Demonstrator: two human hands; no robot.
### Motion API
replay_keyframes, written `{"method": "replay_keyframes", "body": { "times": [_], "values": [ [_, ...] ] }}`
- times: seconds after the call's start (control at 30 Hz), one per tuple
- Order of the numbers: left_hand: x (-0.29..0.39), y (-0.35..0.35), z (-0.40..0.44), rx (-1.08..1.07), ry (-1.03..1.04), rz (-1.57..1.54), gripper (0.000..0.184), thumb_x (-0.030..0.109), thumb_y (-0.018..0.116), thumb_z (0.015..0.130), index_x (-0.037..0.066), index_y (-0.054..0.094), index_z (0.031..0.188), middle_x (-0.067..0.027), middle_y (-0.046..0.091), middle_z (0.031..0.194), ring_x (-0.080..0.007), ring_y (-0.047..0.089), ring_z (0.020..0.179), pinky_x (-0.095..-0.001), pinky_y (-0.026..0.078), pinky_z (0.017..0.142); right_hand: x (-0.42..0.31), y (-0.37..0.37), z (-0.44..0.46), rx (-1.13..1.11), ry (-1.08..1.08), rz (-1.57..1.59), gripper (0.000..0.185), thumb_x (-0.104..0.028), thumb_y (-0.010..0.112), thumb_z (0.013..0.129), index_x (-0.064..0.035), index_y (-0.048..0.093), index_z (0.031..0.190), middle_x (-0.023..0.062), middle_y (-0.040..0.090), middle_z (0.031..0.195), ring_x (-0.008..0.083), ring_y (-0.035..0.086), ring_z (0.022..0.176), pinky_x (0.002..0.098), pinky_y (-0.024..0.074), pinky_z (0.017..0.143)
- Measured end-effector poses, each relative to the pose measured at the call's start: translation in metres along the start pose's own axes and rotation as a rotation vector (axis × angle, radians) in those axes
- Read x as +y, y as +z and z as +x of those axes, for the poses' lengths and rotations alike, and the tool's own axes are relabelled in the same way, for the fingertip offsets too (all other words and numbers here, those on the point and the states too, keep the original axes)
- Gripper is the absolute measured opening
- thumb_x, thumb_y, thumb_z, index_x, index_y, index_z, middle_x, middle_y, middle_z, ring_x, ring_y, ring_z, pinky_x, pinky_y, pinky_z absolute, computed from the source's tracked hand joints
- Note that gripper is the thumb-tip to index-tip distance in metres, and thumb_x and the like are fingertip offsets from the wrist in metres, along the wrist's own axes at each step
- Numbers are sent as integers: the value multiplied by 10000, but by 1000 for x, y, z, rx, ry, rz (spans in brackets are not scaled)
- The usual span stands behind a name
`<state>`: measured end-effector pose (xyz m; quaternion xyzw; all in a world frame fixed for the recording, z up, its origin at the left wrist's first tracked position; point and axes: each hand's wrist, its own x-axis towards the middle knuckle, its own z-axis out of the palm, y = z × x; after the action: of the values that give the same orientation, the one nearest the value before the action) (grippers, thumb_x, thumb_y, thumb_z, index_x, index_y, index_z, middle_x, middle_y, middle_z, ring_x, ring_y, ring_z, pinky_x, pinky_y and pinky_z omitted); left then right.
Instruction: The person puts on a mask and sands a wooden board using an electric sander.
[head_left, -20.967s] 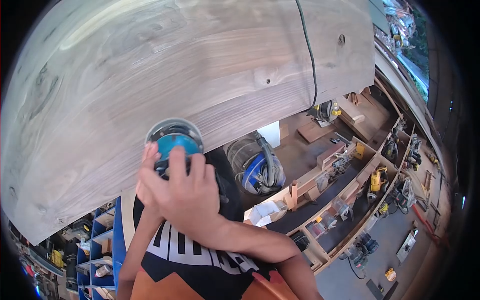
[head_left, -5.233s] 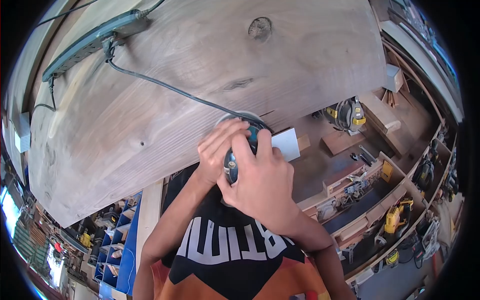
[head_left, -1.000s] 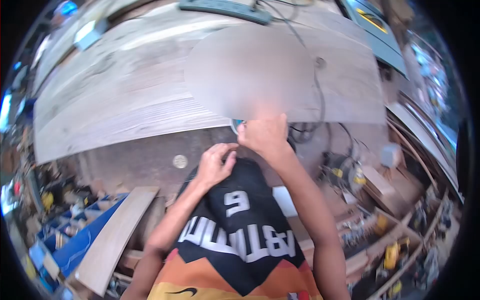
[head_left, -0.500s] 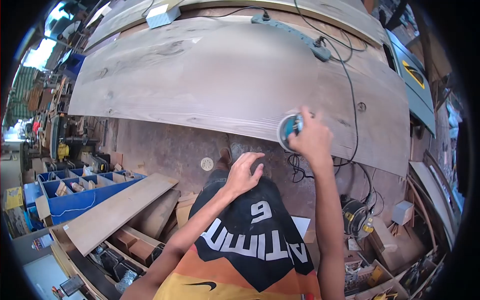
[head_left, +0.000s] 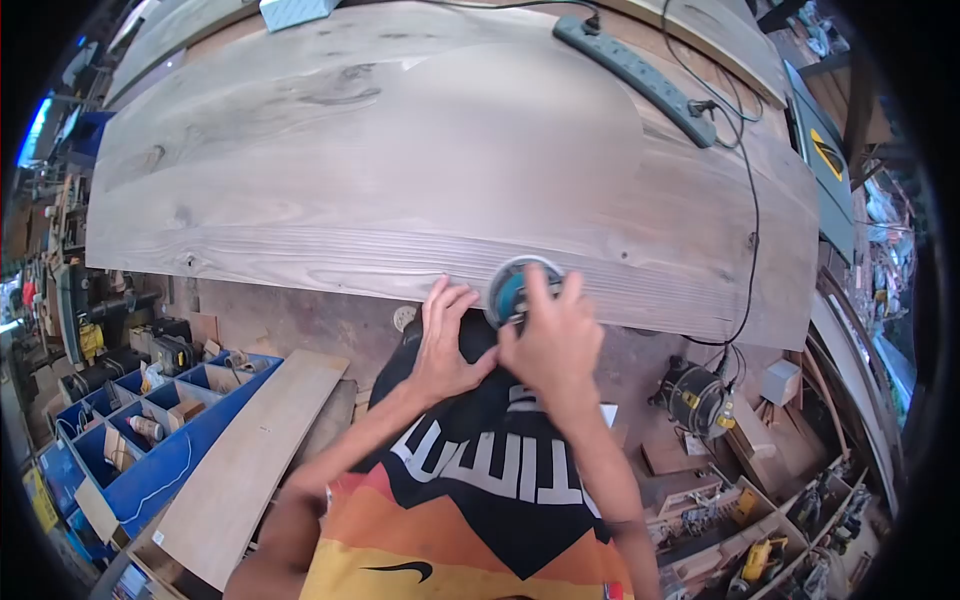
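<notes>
Workshop, with wide wooden board [head_left: 300, 225] laid lengthwise across the view. Clock positions from sander [head_left: 510, 293], 12 toward the far edge of the board. Gripped in right hand [head_left: 560, 345]: sander, with fingers closed around the upper body and thumb on the near side. Located at the near edge of the board, mid-length, with pad overlapping the edge. Full pad contact not clear from this angle. At 8 o'clock, just beside the sander: left hand [head_left: 447, 345], bare, fingers and thumb spread wide apart, near the board edge; touching or not, cannot tell.

Farther out, on the board at 1 o'clock: power strip [head_left: 635, 80], with cord [head_left: 755, 240] running down toward 3 o'clock. At 11 o'clock, by the far edge: white block [head_left: 295, 12]. Below board level at 4 o'clock: dark power tool [head_left: 690, 395]. At 8 o'clock: loose plank [head_left: 260, 460], then blue compartment box [head_left: 185, 455] alongside.
</notes>
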<state>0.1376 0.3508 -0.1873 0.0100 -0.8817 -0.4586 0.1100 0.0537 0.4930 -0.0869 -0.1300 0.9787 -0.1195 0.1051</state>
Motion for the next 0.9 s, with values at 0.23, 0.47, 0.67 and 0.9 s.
{"method": "replay_keyframes", "body": {
  "times": [0.23, 0.47, 0.67, 0.9],
  "values": [
    [-71, -86, 11, -253, 42, -9, 783, 186, 822, 800, -30, 464, 1462, -261, 471, 1509, -495, 337, 1488, -555, 283, 1237, -149, 52, 21, 2, -349, -5, 414, -297, 699, 825, -182, 648, 1219, 189, 580, 1103, 337, 626, 845, 391, 546, 537],
    [-92, -117, 19, -308, -39, -17, 718, 176, 773, 832, -39, 482, 1452, -271, 493, 1494, -485, 389, 1461, -532, 323, 1221, -201, 61, 34, -13, -504, 47, 382, -236, 684, 858, -103, 626, 1211, 227, 583, 1116, 324, 612, 838, 372, 527, 550],
    [-78, -89, 40, -402, -4, -34, 665, 166, 731, 859, -48, 498, 1444, -279, 513, 1482, -476, 433, 1438, -512, 357, 1207, -149, 55, 39, 122, -437, 167, 457, -240, 688, 855, -123, 637, 1294, 210, 588, 1128, 329, 604, 890, 366, 516, 635],
    [-30, 18, 73, -467, 81, -180, 607, 156, 682, 891, -58, 517, 1434, -290, 535, 1467, -465, 485, 1412, -489, 397, 1190, -26, 18, 28, 200, -126, 227, 555, -316, 744, 830, -143, 664, 1351, 205, 636, 1169, 373, 647, 978, 457, 557, 740]
  ]
}}
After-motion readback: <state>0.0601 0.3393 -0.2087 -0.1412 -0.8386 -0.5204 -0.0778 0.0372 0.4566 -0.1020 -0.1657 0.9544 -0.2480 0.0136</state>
